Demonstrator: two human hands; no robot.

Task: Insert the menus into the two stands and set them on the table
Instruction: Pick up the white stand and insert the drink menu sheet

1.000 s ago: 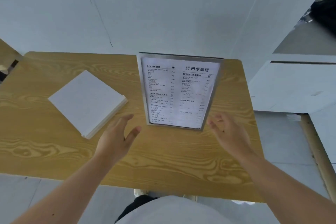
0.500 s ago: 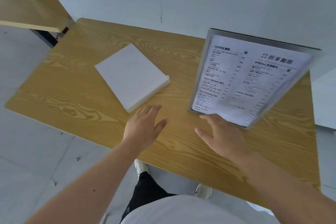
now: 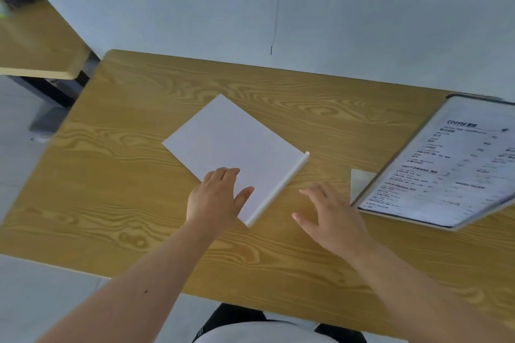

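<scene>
The left hand (image 3: pixel 216 198) lies flat, fingers spread, on the near corner of the white stand (image 3: pixel 234 153). The right hand (image 3: pixel 331 214) hovers open over the table (image 3: pixel 111 203) beside it; the filled menu stand (image 3: pixel 446 170) stands just beyond.

Wood-grain table (image 3: pixel 111 203), flat white stand (image 3: pixel 237 145), upright filled menu stand (image 3: pixel 451 170)

Wood-grain table (image 3: pixel 139 175) against pale wall (image 3: pixel 362 8), grey floor (image 3: pixel 16 125).

On the table (image 3: pixel 117 203), the flat stand (image 3: pixel 237 153) lies left of the upright menu stand (image 3: pixel 451 170) (well apart).
</scene>
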